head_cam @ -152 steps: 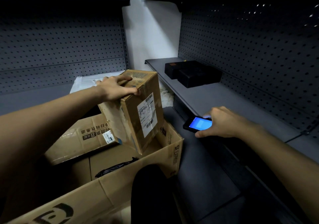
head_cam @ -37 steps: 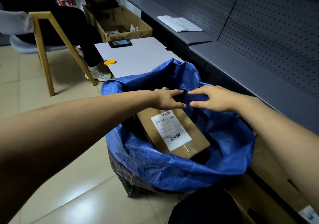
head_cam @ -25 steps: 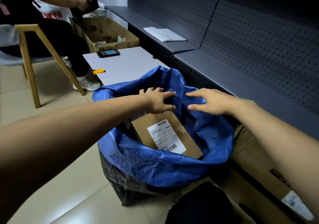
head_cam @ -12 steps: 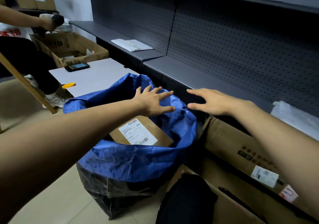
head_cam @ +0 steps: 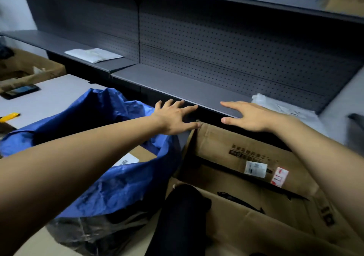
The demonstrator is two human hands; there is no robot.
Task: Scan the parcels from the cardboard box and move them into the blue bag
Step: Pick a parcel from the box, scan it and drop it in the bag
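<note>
The blue bag (head_cam: 122,180) stands at the lower left, and a brown parcel with a white label (head_cam: 136,157) lies inside it, mostly hidden behind the bag's rim. To its right sits the open cardboard box (head_cam: 246,226), with a flat brown parcel (head_cam: 246,153) bearing labels leaning inside it. My left hand (head_cam: 175,117) hovers with fingers spread between the bag and the box and holds nothing. My right hand (head_cam: 250,115) is stretched flat above the box's far flap, also holding nothing.
A dark shelf (head_cam: 177,86) with a pegboard back runs behind. On it lie a white mailer (head_cam: 92,54) at the left and a plastic-wrapped packet (head_cam: 279,107) at the right. A phone (head_cam: 19,91) and a yellow cutter (head_cam: 8,116) lie on the grey table (head_cam: 51,96).
My view and both hands have swung right, from over the blue bag toward the cardboard box. The parcel stays in the bag.
</note>
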